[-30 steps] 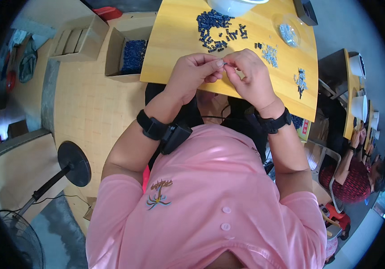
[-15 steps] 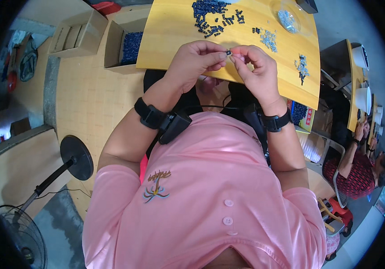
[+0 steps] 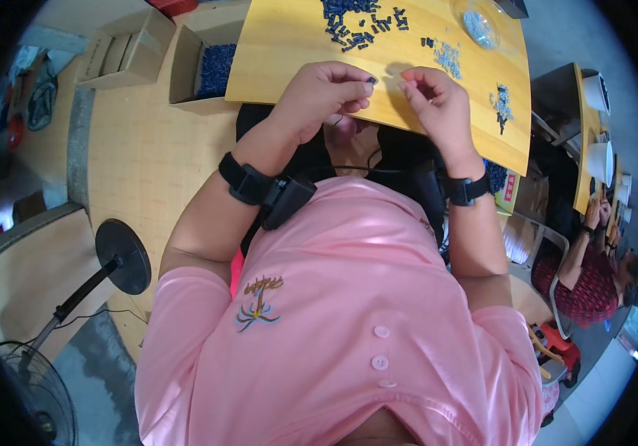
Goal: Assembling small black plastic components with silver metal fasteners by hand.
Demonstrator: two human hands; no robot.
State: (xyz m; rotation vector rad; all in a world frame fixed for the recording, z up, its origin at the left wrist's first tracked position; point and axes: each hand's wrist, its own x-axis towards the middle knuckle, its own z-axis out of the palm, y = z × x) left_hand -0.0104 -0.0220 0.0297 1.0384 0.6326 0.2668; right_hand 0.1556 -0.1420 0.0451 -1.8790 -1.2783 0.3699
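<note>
My left hand [image 3: 325,97] is over the near edge of the yellow table [image 3: 282,67], thumb and forefinger pinched on a small black plastic piece [image 3: 372,80]. To its right, a short gap away, my right hand [image 3: 438,104] has its thumb and forefinger pressed together; what may be between them is too small to make out. Farther in on the tabletop lies a spread of small black pieces [image 3: 349,37]. A scatter of tiny clear pieces [image 3: 448,59] lies beyond my right hand, and a mixed pile of black and clear pieces [image 3: 503,108] is near the right edge.
A clear round dish [image 3: 480,30] holds more tiny clear pieces. Left of the table stands a cardboard box [image 3: 185,67] of dark pieces, and another carton [image 3: 122,56] beyond it. A fan [image 3: 36,394] is at lower left. Another person [image 3: 579,290] sits at a table on the right.
My hands have come apart: the right has moved right, away from the left. The small black piece stays in my left fingers. The view has shifted slightly.
</note>
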